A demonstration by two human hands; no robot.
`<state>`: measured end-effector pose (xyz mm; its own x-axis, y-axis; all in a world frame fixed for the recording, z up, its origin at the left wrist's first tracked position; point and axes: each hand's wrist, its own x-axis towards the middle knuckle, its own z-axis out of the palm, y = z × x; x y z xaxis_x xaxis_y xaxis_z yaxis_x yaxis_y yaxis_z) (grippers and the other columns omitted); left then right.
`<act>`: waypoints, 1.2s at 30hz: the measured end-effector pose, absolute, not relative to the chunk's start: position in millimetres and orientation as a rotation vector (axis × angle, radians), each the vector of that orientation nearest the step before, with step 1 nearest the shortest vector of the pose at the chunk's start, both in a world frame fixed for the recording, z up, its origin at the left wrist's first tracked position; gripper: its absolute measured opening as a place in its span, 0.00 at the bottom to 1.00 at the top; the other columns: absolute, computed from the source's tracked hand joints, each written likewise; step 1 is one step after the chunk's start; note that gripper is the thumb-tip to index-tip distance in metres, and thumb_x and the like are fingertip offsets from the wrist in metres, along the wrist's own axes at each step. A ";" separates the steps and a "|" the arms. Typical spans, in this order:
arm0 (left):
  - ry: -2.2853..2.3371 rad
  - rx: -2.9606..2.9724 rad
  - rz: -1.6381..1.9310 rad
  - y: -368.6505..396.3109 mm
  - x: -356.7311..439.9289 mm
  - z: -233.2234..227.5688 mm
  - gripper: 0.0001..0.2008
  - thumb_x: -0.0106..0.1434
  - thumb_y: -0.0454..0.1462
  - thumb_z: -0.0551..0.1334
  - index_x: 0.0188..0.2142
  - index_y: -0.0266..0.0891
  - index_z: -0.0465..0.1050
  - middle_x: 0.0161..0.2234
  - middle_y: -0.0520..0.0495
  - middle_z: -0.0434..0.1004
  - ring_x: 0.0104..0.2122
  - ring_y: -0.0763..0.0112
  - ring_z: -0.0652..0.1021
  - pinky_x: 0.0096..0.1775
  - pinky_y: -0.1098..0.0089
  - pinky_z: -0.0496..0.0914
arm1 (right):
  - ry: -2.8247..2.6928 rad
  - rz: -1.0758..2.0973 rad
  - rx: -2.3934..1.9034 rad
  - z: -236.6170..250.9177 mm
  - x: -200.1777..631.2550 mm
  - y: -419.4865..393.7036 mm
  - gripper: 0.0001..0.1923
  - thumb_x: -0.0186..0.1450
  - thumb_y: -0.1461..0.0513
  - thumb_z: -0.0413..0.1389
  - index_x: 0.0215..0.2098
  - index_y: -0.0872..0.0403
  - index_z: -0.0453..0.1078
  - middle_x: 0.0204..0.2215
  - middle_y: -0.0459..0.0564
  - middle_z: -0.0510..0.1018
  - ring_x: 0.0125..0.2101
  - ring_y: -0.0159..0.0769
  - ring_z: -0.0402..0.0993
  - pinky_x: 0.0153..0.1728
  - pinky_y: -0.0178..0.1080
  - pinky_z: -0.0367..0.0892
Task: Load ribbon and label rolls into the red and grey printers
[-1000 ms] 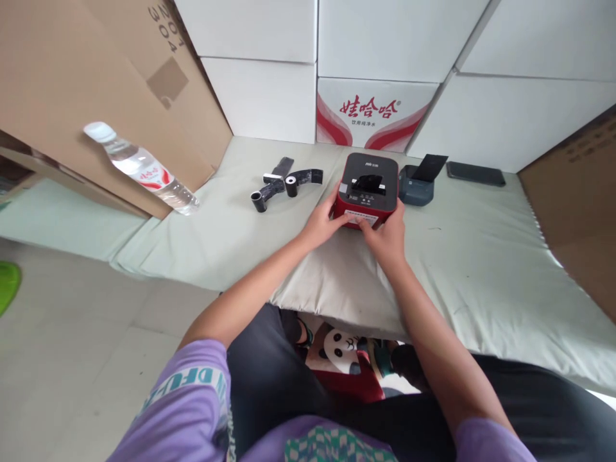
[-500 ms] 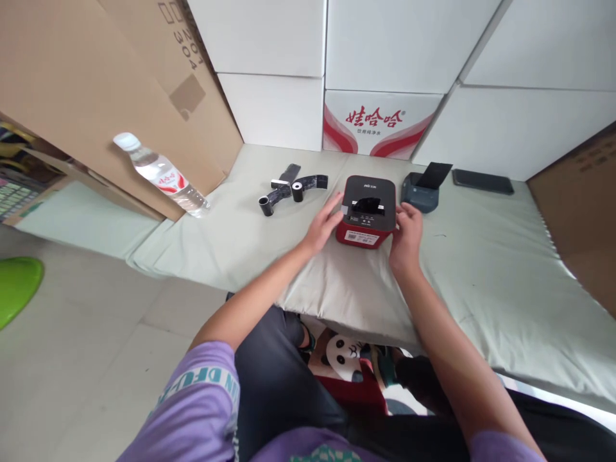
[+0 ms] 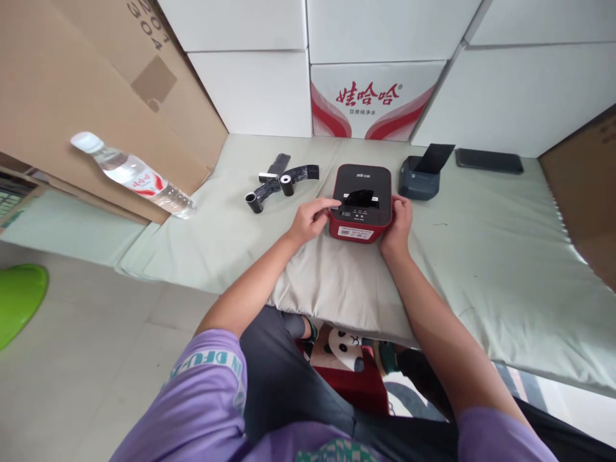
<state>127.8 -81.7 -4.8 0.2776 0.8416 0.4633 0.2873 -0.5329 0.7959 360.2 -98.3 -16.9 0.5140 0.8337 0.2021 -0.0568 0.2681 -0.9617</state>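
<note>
Small red-and-black plastic label printer (image 3: 360, 204) sits on the pale green mat (image 3: 481, 256), lid closed; left hand (image 3: 309, 219) fingertips press its top, right hand (image 3: 397, 221) clamps its side; black ribbon rolls (image 3: 282, 181) lie unloaded nearby.

Left hand (image 3: 308, 220): forearm bare, extended forward and inward, fingers loosely curled, index fingertip stretched toward the right hand. Right hand (image 3: 398, 221): forearm bare, extended forward, palm turned inward facing the left hand, fingers curved in a clasp. Hands level, apart. Purple short sleeves on both upper arms.
</note>
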 end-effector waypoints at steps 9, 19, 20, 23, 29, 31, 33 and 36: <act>0.707 2.017 1.408 -63.5 134.5 -29.5 0.13 0.71 0.41 0.59 0.47 0.42 0.81 0.32 0.50 0.82 0.28 0.72 0.77 0.35 0.69 0.71 | -0.801 0.721 -1.081 -11.9 357.0 -100.1 0.23 0.64 0.39 0.58 0.39 0.48 0.70 0.35 0.44 0.75 0.35 0.34 0.73 0.38 0.39 0.73; 0.715 2.086 1.528 -68.9 137.5 -29.8 0.15 0.77 0.45 0.55 0.50 0.42 0.78 0.33 0.51 0.80 0.27 0.74 0.75 0.33 0.71 0.70 | -0.828 0.701 -1.106 -12.3 357.7 -97.5 0.25 0.65 0.37 0.57 0.38 0.48 0.69 0.36 0.45 0.74 0.38 0.35 0.74 0.40 0.41 0.74; 0.712 2.078 1.552 -69.5 137.4 -29.4 0.15 0.77 0.45 0.56 0.50 0.43 0.78 0.31 0.52 0.77 0.26 0.74 0.73 0.32 0.71 0.68 | -0.831 0.702 -1.114 -12.5 358.2 -97.2 0.25 0.65 0.37 0.57 0.38 0.48 0.69 0.36 0.45 0.73 0.38 0.35 0.74 0.41 0.41 0.74; 0.687 2.025 1.590 -69.2 137.8 -29.7 0.16 0.76 0.49 0.58 0.47 0.43 0.78 0.26 0.54 0.69 0.24 0.75 0.68 0.29 0.72 0.64 | -0.833 0.690 -1.130 -13.6 359.0 -96.2 0.24 0.67 0.38 0.56 0.38 0.48 0.68 0.36 0.45 0.73 0.38 0.35 0.74 0.41 0.41 0.74; 0.615 1.723 1.482 -64.2 140.4 -34.5 0.24 0.69 0.61 0.64 0.39 0.44 0.77 0.22 0.57 0.64 0.20 0.78 0.63 0.27 0.72 0.61 | -0.849 0.683 -1.103 -19.2 359.8 -93.5 0.21 0.68 0.40 0.56 0.39 0.48 0.70 0.35 0.45 0.74 0.37 0.36 0.73 0.42 0.42 0.75; 0.616 1.671 1.461 -64.1 141.2 -34.4 0.26 0.66 0.64 0.65 0.37 0.43 0.77 0.21 0.57 0.64 0.20 0.78 0.62 0.27 0.72 0.60 | -0.865 0.680 -1.101 -21.0 360.0 -93.0 0.20 0.69 0.41 0.55 0.39 0.48 0.70 0.36 0.45 0.75 0.38 0.35 0.74 0.45 0.42 0.75; 0.621 1.646 1.460 -65.0 142.0 -32.6 0.27 0.65 0.64 0.66 0.35 0.43 0.77 0.22 0.57 0.64 0.20 0.78 0.63 0.27 0.72 0.60 | -0.882 0.672 -1.110 -21.7 359.6 -93.1 0.19 0.71 0.43 0.54 0.39 0.48 0.70 0.37 0.44 0.76 0.40 0.35 0.74 0.48 0.43 0.74; 0.595 1.616 1.457 -66.7 143.3 -28.7 0.28 0.65 0.64 0.67 0.33 0.42 0.77 0.22 0.56 0.64 0.21 0.79 0.64 0.26 0.72 0.61 | -0.877 0.657 -1.124 -20.9 357.7 -94.0 0.19 0.72 0.43 0.53 0.39 0.48 0.69 0.37 0.44 0.76 0.40 0.35 0.74 0.49 0.43 0.74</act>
